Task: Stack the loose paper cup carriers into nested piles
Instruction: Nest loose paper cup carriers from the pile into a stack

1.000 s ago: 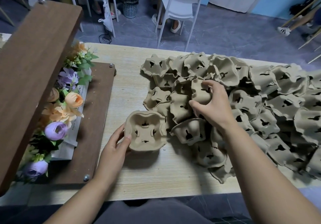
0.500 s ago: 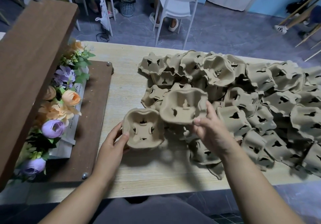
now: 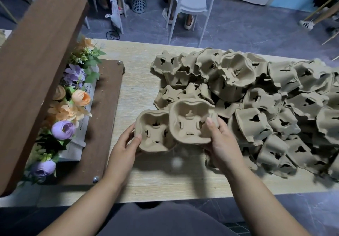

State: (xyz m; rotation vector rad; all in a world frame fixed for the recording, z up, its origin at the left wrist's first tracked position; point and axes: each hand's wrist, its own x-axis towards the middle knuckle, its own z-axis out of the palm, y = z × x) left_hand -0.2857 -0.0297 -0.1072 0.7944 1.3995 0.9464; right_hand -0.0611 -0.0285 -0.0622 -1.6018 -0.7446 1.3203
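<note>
A: Step in hand?

B: Nesting one carrier into another. Gripping the base carrier (image 3: 154, 132) by its left rim with the left hand (image 3: 126, 147), thumb on the rim, fingers curled round the side. Pinching the second carrier (image 3: 190, 121) at its near right edge with the right hand (image 3: 222, 147), thumb over the rim, fingers beneath. Held open side up, near the front middle of the table (image 3: 165, 179), just left of the loose heap (image 3: 266, 111), with the second tilted and overlapping the base's right rim. Not yet seated.

A: How to do it well?

B: Probably: slide left until centred over the base, turn to match corners and the four wells, level out, lower straight. Press lightly on the middle divider, not the walls; soft pulp, likely to buckle. Brace the base against sliding. Cannot tell whether resting on the table or lifted slightly.

A: Counts?

B: In hand: two carriers, one per hand. No finished pile visible. In the heap: well over twenty, mostly upside down. No exact tally possible, with so much overlap and the right edge cut off. Also: one wooden box (image 3: 36, 70) at left with lid up, artificial flowers (image 3: 80, 98) inside, three purple blooms showing. Two white chairs (image 3: 190, 1) beyond the table.
</note>
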